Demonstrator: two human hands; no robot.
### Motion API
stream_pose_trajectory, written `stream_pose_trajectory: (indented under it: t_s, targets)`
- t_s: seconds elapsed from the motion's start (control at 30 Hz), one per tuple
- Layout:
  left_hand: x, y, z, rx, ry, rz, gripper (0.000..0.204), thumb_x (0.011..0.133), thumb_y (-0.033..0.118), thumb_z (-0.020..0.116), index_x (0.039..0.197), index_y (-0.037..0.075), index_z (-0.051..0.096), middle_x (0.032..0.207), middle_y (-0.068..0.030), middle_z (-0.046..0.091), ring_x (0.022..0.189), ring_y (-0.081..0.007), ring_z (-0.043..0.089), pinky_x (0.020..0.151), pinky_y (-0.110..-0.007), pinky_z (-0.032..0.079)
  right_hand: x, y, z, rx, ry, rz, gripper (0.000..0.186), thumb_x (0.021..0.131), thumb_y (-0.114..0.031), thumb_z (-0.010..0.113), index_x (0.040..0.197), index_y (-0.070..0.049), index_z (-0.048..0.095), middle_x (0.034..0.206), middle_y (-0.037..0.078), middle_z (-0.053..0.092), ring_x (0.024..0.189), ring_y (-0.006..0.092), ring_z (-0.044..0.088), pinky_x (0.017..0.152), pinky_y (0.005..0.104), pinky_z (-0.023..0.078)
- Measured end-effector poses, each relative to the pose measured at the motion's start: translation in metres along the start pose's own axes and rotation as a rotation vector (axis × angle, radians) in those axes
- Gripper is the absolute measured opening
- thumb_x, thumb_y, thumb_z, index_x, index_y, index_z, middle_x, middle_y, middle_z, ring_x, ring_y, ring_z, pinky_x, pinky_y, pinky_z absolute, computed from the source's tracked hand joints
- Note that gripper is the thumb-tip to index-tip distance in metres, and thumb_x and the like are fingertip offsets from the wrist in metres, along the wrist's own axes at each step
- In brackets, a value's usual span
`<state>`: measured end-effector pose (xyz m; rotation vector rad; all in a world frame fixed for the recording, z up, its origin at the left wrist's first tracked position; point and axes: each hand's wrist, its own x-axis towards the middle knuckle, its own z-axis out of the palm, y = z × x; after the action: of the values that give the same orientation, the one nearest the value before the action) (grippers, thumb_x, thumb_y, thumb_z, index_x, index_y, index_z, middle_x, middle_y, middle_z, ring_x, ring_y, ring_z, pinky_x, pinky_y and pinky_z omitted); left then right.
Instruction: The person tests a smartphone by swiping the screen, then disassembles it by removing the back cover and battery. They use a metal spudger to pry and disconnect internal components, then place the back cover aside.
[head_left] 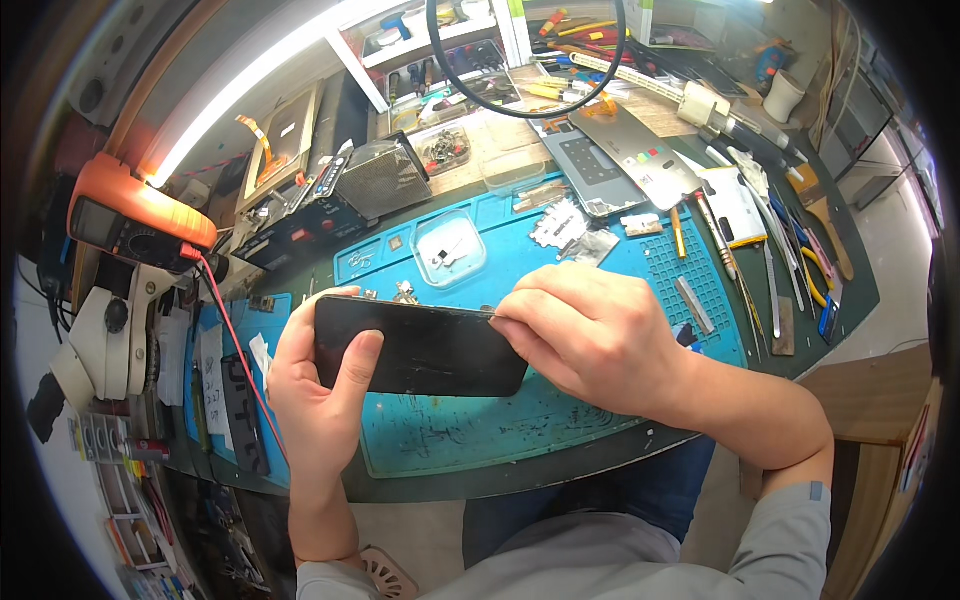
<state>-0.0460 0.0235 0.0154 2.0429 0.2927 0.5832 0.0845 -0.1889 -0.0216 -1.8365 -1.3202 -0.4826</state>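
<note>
A black smartphone is held up above the blue work mat, its dark glossy face toward me. My left hand grips its left end, with the thumb across the face and the fingers behind. At the phone's upper right edge, my right hand is closed in a pinch, touching that edge. Its fingertips hide whatever they may hold. Small metal parts lie on the mat just beyond the phone.
Beyond the phone sits a clear plastic dish with small pieces. Phone back panels lie at the far right, near pliers and tweezers. An orange multimeter with a red lead stands left. A black ring hangs overhead.
</note>
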Motion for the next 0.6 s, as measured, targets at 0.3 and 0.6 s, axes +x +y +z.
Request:
stream_pose_trajectory:
  t_s: [0.3,0.6]
  targets:
    - [-0.0006,-0.0014,0.0000,-0.001,-0.002,0.005,0.032,0.091,0.013,0.073,0.118,-0.001,0.062,0.098,-0.0023,0.064,0.087,-0.0074,0.058,0.078,-0.021,0.047,-0.0006,-0.0004,0.0004,0.010,-0.009,0.006,0.015,0.077,-0.002,0.076,0.089,-0.004,0.067,0.084,0.008,0.067,0.071,0.0235,0.066,0.061,0.0325,0.054]
    - [-0.0018,-0.0061,0.0016,-0.037,-0.028,0.050,0.034,0.094,0.012,0.070,0.122,-0.002,0.056,0.105,-0.0036,0.061,0.092,-0.0091,0.057,0.083,-0.023,0.046,-0.0013,0.0023,0.0057,-0.005,0.035,-0.039,0.018,0.074,-0.001,0.077,0.089,-0.003,0.067,0.084,0.008,0.067,0.070,0.0231,0.066,0.060,0.0324,0.054]
